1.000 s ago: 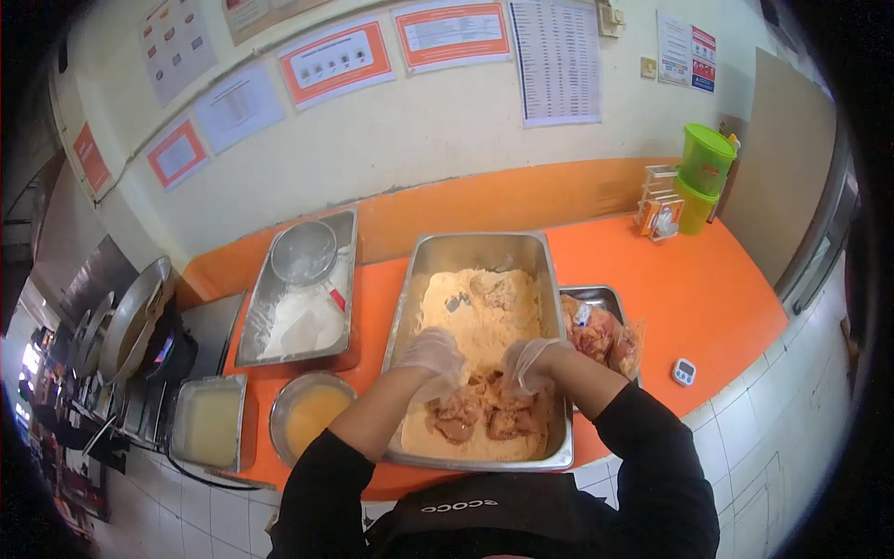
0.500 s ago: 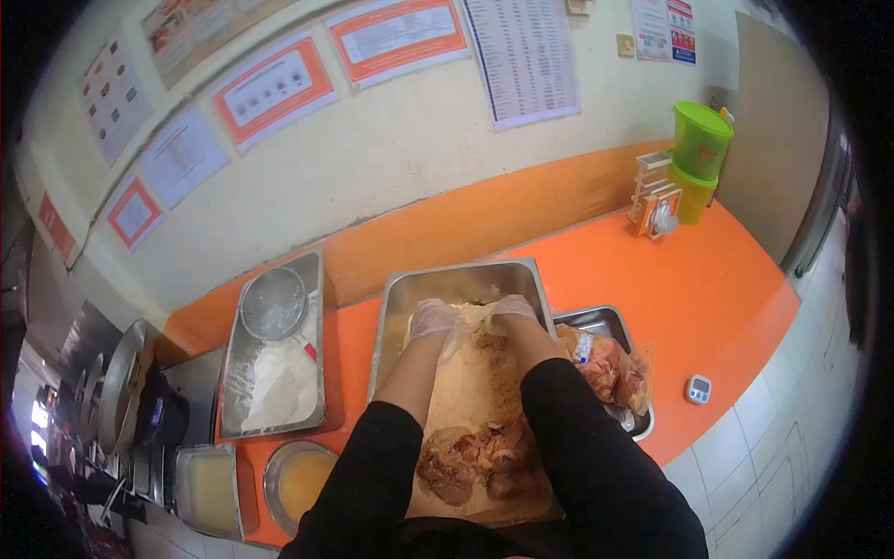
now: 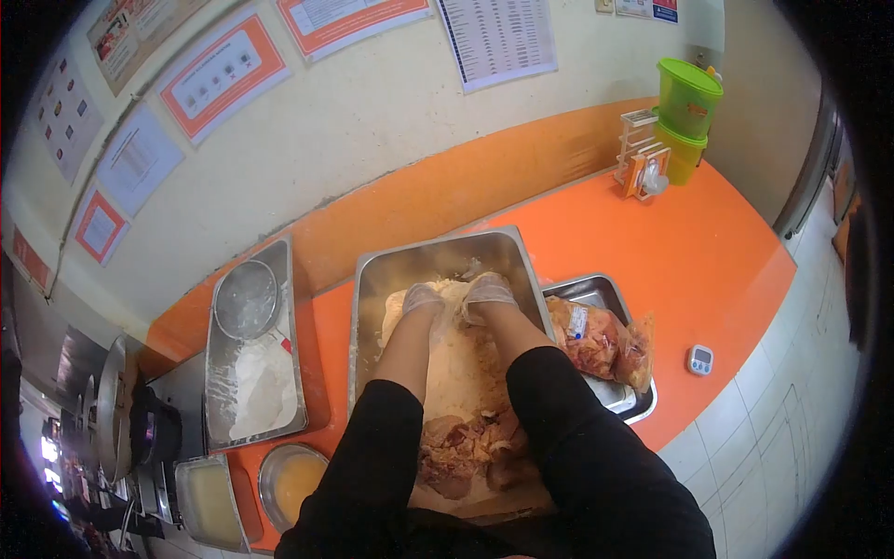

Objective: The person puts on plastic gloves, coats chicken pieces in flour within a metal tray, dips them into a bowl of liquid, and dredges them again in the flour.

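Observation:
Both my hands, in thin clear gloves, are at the far end of a deep steel tray [image 3: 358,326] that holds pale yellowish flour [image 3: 456,359]. My left hand [image 3: 424,300] is down in the flour on the left. Close beside it, my right hand [image 3: 489,293] touches the flour near a crumbly, orange-tinted patch. The fingers of both hands are hidden by the flour and by the hands themselves. At the near end of the tray lie several raw meat pieces [image 3: 456,456], partly coated with flour and apart from my hands.
Left of the tray stands a pan [image 3: 295,373] with white flour [image 3: 264,387] and a round sieve [image 3: 247,300]. Nearer are a bowl of orange liquid [image 3: 296,480] and a container of pale liquid [image 3: 212,503]. At right are bagged meat [image 3: 591,340] on a steel tray [image 3: 643,410] and a timer [image 3: 700,360].
My head view has tilted and shifted, so the scene sits higher. My hands remain in the flour at the far end, and my right hand has turned slightly, drawn closer to the left.

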A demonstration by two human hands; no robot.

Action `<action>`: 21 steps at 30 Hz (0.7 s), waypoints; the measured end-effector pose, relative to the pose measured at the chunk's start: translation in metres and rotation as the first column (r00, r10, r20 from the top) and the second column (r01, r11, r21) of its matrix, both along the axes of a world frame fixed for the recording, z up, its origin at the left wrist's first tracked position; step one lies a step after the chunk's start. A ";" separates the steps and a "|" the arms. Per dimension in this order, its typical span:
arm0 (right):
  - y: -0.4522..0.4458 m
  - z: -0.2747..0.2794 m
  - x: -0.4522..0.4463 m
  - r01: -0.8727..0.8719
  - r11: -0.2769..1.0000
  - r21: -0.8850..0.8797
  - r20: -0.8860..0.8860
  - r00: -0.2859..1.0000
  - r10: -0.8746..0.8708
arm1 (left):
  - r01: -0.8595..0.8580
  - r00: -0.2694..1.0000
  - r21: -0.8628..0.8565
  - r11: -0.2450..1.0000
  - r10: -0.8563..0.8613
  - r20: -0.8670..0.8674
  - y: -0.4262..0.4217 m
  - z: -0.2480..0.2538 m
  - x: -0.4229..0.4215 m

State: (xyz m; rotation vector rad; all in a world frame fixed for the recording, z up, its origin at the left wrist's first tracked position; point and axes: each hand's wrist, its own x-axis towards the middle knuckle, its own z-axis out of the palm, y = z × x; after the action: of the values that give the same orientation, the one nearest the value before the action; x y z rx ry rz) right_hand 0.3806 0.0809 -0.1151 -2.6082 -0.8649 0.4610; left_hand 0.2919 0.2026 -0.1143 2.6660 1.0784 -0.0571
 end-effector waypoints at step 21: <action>-0.057 0.093 -0.002 -0.223 0.972 -0.071 -0.027 0.975 0.221 | -0.055 0.992 -0.591 0.805 0.113 0.061 -0.025 0.067 -0.033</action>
State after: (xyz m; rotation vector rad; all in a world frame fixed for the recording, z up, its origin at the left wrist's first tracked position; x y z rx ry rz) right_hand 0.3785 0.0243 -0.0222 -2.5787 -1.1608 0.5860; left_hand 0.2588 0.1779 -0.0471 2.0363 0.9521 -0.2114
